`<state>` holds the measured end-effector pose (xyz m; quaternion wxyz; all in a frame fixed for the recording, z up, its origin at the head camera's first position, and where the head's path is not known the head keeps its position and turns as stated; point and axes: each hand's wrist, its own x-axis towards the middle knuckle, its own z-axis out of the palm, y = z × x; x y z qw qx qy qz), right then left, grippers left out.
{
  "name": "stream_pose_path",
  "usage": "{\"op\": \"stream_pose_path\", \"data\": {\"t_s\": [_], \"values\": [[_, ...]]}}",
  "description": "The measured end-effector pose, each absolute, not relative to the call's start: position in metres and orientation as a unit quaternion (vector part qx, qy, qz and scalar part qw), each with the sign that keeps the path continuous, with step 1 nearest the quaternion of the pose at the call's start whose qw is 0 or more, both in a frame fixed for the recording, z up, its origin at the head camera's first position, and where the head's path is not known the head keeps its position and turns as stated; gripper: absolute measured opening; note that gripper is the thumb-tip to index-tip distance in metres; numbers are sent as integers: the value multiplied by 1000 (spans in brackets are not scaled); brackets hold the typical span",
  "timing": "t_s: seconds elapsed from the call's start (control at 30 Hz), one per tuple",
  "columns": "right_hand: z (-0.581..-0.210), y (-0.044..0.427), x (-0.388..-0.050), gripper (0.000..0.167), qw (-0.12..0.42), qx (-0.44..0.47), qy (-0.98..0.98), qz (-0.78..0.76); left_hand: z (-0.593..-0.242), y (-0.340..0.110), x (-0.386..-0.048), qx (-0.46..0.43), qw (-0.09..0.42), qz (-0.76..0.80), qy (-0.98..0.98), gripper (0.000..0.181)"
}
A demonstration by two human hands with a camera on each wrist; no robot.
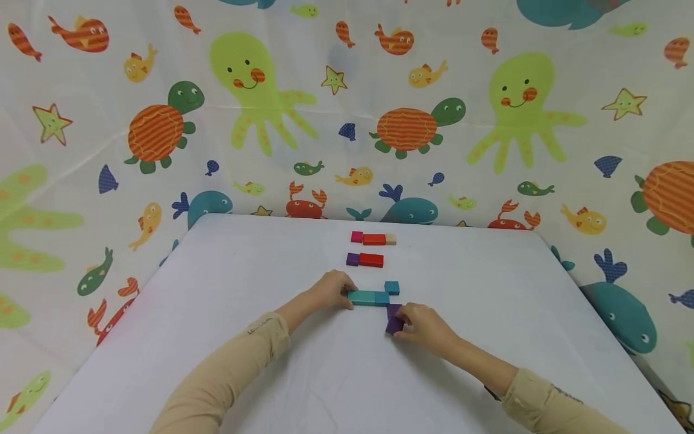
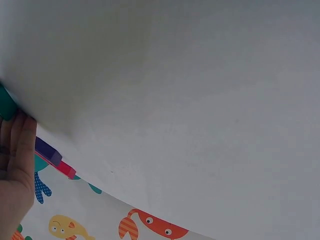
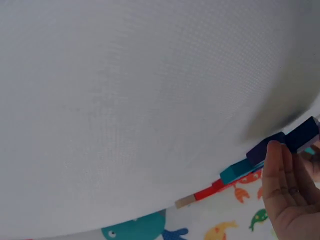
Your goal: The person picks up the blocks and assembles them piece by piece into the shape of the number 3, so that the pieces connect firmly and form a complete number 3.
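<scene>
My left hand (image 1: 329,290) holds the left end of a long teal block (image 1: 361,297) between thumb and fingers. A blue block (image 1: 382,299) touches its right end. Behind that stands another blue block (image 1: 392,287). My right hand (image 1: 428,327) pinches a dark purple block (image 1: 394,326) at the front. Just behind it, a second purple block (image 1: 394,310) lies partly covered by the fingers. In the right wrist view, the right hand's fingers (image 3: 274,170) lie along the purple blocks. The left wrist view shows the left fingers against a green edge (image 2: 7,104).
Farther back, a purple block (image 1: 353,259) touches a long red block (image 1: 371,260). Behind them a row joins a pink block (image 1: 356,237), a red block (image 1: 374,239) and a beige block (image 1: 391,239). A white table (image 1: 260,253) meets a sea-animal cloth (image 1: 336,157).
</scene>
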<state>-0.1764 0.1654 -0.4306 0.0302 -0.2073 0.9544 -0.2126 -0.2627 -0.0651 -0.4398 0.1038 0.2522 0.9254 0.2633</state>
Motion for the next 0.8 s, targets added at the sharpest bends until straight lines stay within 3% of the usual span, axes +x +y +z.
{"op": "stream_pose_path", "data": {"t_s": [0.8], "values": [[-440,157,-177,27,35,-179,961,-209,-443,-65,-265,246,111,261,927,38]]}}
